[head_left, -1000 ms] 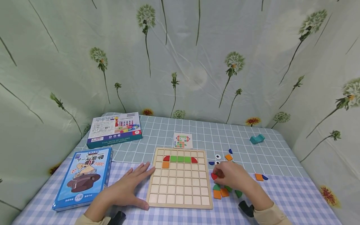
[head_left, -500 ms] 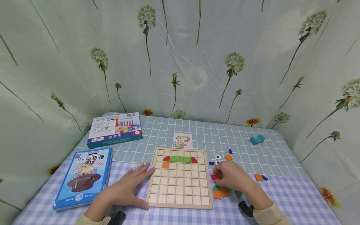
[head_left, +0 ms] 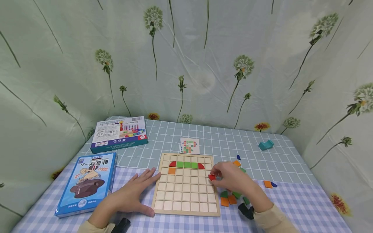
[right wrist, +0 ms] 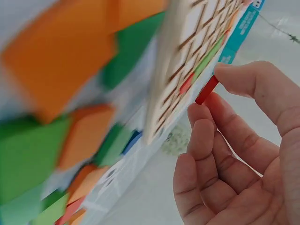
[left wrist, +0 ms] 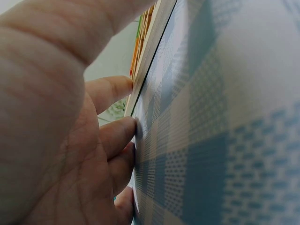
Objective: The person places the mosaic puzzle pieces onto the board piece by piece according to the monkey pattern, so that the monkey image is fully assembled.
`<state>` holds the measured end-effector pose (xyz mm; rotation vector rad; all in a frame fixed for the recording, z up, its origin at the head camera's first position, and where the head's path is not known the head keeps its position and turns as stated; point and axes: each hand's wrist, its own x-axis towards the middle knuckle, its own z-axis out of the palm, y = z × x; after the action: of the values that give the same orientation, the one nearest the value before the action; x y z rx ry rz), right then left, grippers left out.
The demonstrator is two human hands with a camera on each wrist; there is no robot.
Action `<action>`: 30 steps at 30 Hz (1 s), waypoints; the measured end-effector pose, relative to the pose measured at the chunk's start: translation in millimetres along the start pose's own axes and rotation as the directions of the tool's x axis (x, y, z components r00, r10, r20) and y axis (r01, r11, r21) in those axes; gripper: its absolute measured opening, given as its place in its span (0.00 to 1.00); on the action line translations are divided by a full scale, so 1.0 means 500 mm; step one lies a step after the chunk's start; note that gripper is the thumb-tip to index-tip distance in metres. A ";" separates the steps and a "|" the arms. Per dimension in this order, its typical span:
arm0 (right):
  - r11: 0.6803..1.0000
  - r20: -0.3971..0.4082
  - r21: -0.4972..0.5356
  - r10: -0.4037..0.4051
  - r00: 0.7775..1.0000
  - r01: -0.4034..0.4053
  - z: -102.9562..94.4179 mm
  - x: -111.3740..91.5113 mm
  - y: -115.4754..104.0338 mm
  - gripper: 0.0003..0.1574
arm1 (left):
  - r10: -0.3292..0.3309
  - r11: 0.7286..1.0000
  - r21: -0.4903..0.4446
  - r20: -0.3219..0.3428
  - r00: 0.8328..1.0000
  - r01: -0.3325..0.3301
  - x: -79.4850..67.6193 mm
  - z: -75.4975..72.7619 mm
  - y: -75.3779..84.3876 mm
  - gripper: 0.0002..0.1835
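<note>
A wooden grid board point(head_left: 186, 187) lies flat on the table. Near its top a row of green squares point(head_left: 186, 165) sits between a red quarter-round tile point(head_left: 173, 164) on the left and another red quarter-round tile point(head_left: 201, 166) on the right. An orange square tile point(head_left: 172, 170) is below the left red one. My left hand point(head_left: 131, 194) rests with spread fingers against the board's left edge. Over the right edge, my right hand point(head_left: 233, 176) pinches a red tile point(right wrist: 207, 89) between thumb and fingers; its full outline is partly covered. Behind the board lies a pattern card point(head_left: 189, 146).
Loose orange point(head_left: 224, 202), green and blue tiles lie right of the board, some hidden by the right hand. An orange tile point(head_left: 268, 184) lies farther right. A teal object point(head_left: 266, 144) is at the back right. Blue box point(head_left: 87, 184) and white-teal box point(head_left: 119, 134) are at left.
My right hand has moved left and slightly up from the loose tiles to the board's right edge, carrying the red tile. My left hand and the board have stayed put.
</note>
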<state>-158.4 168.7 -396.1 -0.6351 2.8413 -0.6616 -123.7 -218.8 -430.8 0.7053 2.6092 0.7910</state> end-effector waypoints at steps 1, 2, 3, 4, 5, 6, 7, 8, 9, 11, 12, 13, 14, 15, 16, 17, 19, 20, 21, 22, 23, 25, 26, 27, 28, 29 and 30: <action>1.000 -0.004 0.001 -0.019 1.000 0.019 0.001 0.006 -0.008 0.08 | 0.001 1.000 0.001 0.000 1.000 -0.001 0.000 0.000 0.000 0.67; 0.999 -0.007 0.001 -0.039 0.999 0.039 0.003 0.013 -0.015 0.08 | 0.002 1.000 0.001 0.000 1.000 -0.002 0.000 0.000 -0.001 0.67; 0.998 -0.007 0.008 -0.054 0.998 0.054 0.005 0.019 -0.024 0.09 | 0.002 1.000 0.001 0.000 1.000 -0.002 0.000 0.000 -0.001 0.67; 0.997 -0.007 0.016 -0.071 0.997 0.071 0.008 0.026 -0.031 0.09 | 0.005 1.000 0.002 0.000 1.000 -0.005 -0.001 0.000 -0.001 0.67; 0.996 -0.008 0.017 -0.086 0.996 0.086 0.011 0.032 -0.040 0.09 | 0.005 1.000 0.003 0.000 1.000 -0.005 -0.001 0.000 -0.002 0.67; 0.995 -0.006 0.020 -0.099 0.995 0.099 0.015 0.040 -0.047 0.08 | 0.005 1.000 0.003 0.000 1.000 -0.005 -0.001 0.000 -0.002 0.67; 0.994 -0.005 0.017 -0.111 0.994 0.111 0.018 0.046 -0.055 0.08 | 0.005 1.000 0.004 0.000 1.000 -0.005 -0.001 0.000 -0.002 0.67; 0.992 -0.006 0.012 -0.127 0.992 0.127 0.021 0.053 -0.063 0.09 | 0.004 1.000 0.004 -0.001 1.000 -0.004 -0.001 0.000 -0.002 0.67; 0.991 -0.005 0.013 -0.135 0.991 0.135 0.024 0.059 -0.071 0.08 | 0.002 1.000 0.004 0.000 1.000 -0.002 -0.001 0.000 -0.002 0.67; 0.987 -0.001 0.004 -0.158 0.987 0.158 0.030 0.071 -0.086 0.08 | -0.003 1.000 0.001 0.000 1.000 0.003 -0.001 0.000 -0.002 0.67; 0.985 0.004 0.002 -0.170 0.985 0.170 0.033 0.077 -0.093 0.08 | -0.005 1.000 0.000 0.001 1.000 0.005 -0.001 0.000 -0.001 0.67; 0.983 0.008 0.005 -0.184 0.983 0.184 0.035 0.083 -0.101 0.08 | -0.006 1.000 0.000 0.002 1.000 0.006 -0.001 0.000 -0.001 0.67; 0.981 0.013 0.010 -0.195 0.981 0.195 0.038 0.089 -0.108 0.08 | -0.008 1.000 -0.001 0.003 1.000 0.008 -0.001 -0.001 -0.001 0.67; 0.979 0.021 0.010 -0.204 0.979 0.204 0.040 0.095 -0.115 0.07 | -0.010 1.000 -0.002 0.005 1.000 0.010 -0.001 -0.001 0.000 0.67; 0.977 0.026 0.007 -0.214 0.977 0.213 0.044 0.101 -0.121 0.07 | -0.010 1.000 -0.002 0.006 1.000 0.010 -0.001 -0.001 0.000 0.67; 0.976 0.036 0.007 -0.217 0.976 0.217 0.047 0.106 -0.127 0.07 | -0.011 1.000 -0.001 0.006 1.000 0.011 0.000 -0.001 0.000 0.67; 0.973 0.048 0.005 -0.230 0.972 0.230 0.053 0.118 -0.137 0.08 | -0.013 1.000 0.000 0.006 1.000 0.013 0.000 -0.001 0.000 0.67; 0.973 0.056 0.002 -0.232 0.971 0.232 0.057 0.124 -0.141 0.08 | -0.013 1.000 0.001 0.005 1.000 0.013 0.000 0.000 0.000 0.67; 0.971 0.063 -0.001 -0.237 0.969 0.238 0.060 0.129 -0.145 0.08 | -0.012 1.000 0.002 0.004 1.000 0.012 0.000 0.000 -0.001 0.67; 0.970 0.069 0.002 -0.243 0.968 0.243 0.063 0.134 -0.149 0.08 | -0.012 1.000 0.002 0.003 1.000 0.012 0.001 0.000 -0.001 0.67; 0.969 0.076 0.005 -0.248 0.966 0.248 0.065 0.138 -0.153 0.08 | -0.012 1.000 0.003 0.002 1.000 0.012 0.001 0.000 -0.001 0.67; 0.966 0.086 0.007 -0.258 0.962 0.259 0.071 0.147 -0.161 0.08 | -0.009 1.000 0.005 0.000 1.000 0.009 0.001 0.000 -0.001 0.67; 0.965 0.090 0.003 -0.262 0.961 0.263 0.074 0.151 -0.165 0.07 | -0.008 1.000 0.006 0.000 1.000 0.008 0.001 -0.001 -0.001 0.67; 0.963 0.091 0.004 -0.269 0.959 0.270 0.076 0.154 -0.168 0.07 | -0.007 1.000 0.005 -0.001 1.000 0.007 0.001 -0.001 -0.001 0.67; 0.963 0.095 0.007 -0.270 0.958 0.271 0.079 0.157 -0.171 0.07 | -0.004 1.000 0.005 -0.002 1.000 0.004 0.000 -0.001 -0.002 0.67; 0.963 0.098 0.008 -0.271 0.958 0.271 0.081 0.160 -0.173 0.07 | 0.000 1.000 0.005 -0.003 1.000 0.000 0.000 -0.001 -0.002 0.66; 0.962 0.102 0.007 -0.271 0.957 0.272 0.084 0.163 -0.175 0.07 | 0.005 1.000 0.005 -0.003 1.000 -0.005 0.000 -0.001 -0.003 0.66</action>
<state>-189.5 45.8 -398.3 -1.0425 2.6881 -0.6374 -124.5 -219.9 -431.1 0.7126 2.6138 0.7885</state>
